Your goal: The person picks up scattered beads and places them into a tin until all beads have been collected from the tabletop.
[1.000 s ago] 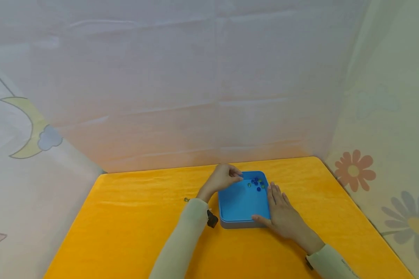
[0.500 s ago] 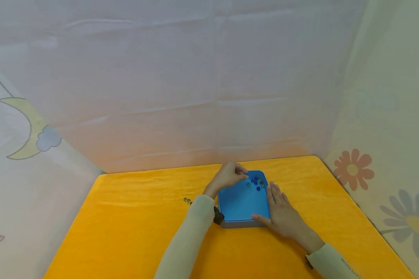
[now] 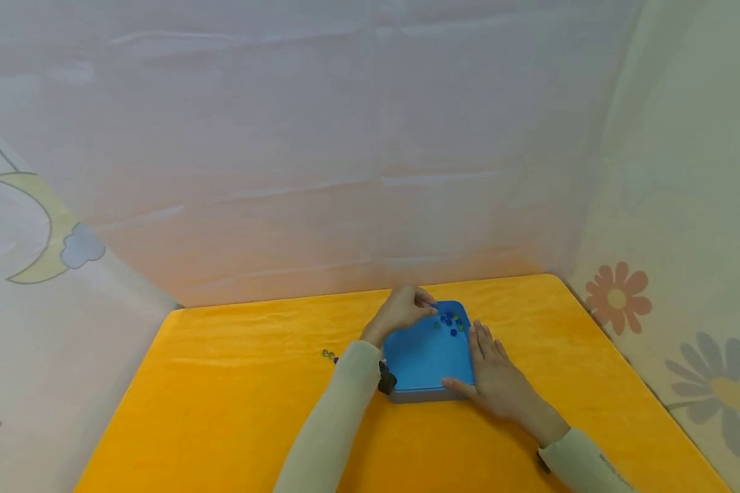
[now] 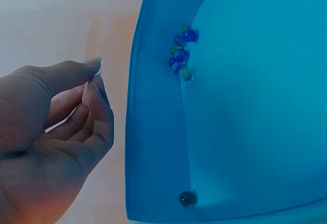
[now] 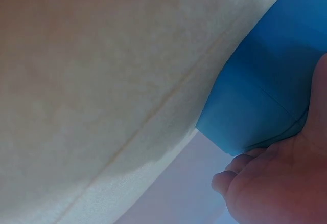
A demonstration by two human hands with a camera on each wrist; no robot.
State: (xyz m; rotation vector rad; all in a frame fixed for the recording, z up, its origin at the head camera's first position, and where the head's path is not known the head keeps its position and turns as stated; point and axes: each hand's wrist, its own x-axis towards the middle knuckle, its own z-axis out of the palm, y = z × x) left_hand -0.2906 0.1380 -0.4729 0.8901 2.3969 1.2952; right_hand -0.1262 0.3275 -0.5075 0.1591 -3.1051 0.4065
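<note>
A square blue tray stands on the table, with several blue and yellow-green glass marbles gathered along one inner wall. One darker marble lies apart in a corner of the tray. My left hand hovers over the tray's far left part, thumb and index fingertips pinched together, a deep blue marble just showing at their tips in the head view; in the left wrist view the fingers mostly hide it. With straight fingers, my right hand rests along the tray's right side, thumb on the front rim.
Several loose marbles lie on the yellow cloth left of the tray, partly covered by my left sleeve. Pale printed curtains stand behind and at both sides of the table.
My left hand has moved right over the tray and then stayed nearly still, uncovering loose marbles on the cloth. My right hand keeps its place on the tray. The view has shifted slightly.
</note>
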